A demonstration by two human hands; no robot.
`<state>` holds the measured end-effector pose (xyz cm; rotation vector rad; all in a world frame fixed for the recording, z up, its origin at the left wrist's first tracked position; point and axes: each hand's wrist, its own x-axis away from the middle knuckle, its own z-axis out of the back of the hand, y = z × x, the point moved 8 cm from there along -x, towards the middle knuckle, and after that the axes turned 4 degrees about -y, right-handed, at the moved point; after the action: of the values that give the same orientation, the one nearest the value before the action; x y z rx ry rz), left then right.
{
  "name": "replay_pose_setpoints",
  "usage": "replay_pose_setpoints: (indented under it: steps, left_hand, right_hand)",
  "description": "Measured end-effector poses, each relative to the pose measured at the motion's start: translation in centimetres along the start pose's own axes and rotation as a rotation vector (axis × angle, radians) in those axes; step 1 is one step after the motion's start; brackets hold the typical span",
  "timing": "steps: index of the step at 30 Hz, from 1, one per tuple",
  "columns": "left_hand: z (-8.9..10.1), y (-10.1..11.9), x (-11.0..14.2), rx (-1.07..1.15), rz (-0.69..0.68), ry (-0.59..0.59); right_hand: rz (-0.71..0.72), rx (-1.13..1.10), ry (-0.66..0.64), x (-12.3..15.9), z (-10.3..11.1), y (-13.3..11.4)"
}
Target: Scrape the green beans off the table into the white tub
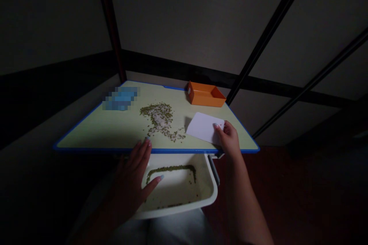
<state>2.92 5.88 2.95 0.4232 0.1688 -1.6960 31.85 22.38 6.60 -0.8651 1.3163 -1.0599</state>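
My left hand (135,176) grips the left rim of a white tub (208,183) held below the table's near edge, fingers reaching up to the blue edge and thumb inside the tub. Green beans lie along the tub's inner walls. My right hand (228,138) pinches the near right corner of a white card (202,126) that is tilted on the table. A scattered pile of green beans and pale grains (159,118) lies on the pale green tabletop (94,134), left of the card.
An orange tray (205,95) stands at the table's far right corner. A blurred blue patch (120,97) sits at the far left. The table has a blue rim. Dark poles and pale walls rise behind; the surroundings are dim.
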Motion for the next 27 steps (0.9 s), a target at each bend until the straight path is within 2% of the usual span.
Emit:
replay_pose_setpoints:
  steps: [13, 18, 24, 27]
  left_hand:
    - [0.1, 0.0, -0.1, 0.016, 0.003, -0.004]
    - [0.1, 0.0, -0.1, 0.01, -0.004, -0.009]
    - [0.1, 0.0, -0.1, -0.011, -0.009, 0.002]
    - [0.1, 0.1, -0.1, 0.0, -0.012, 0.0]
  right_hand:
    - [-0.034, 0.053, 0.004, 0.1, -0.3, -0.7]
    - [0.004, 0.098, 0.072, 0.0, 0.5, -0.5]
    - [0.018, -0.098, 0.232, -0.2, 2.1, 0.5]
    - [0.025, -0.104, 0.266, -0.1, 2.5, 0.6]
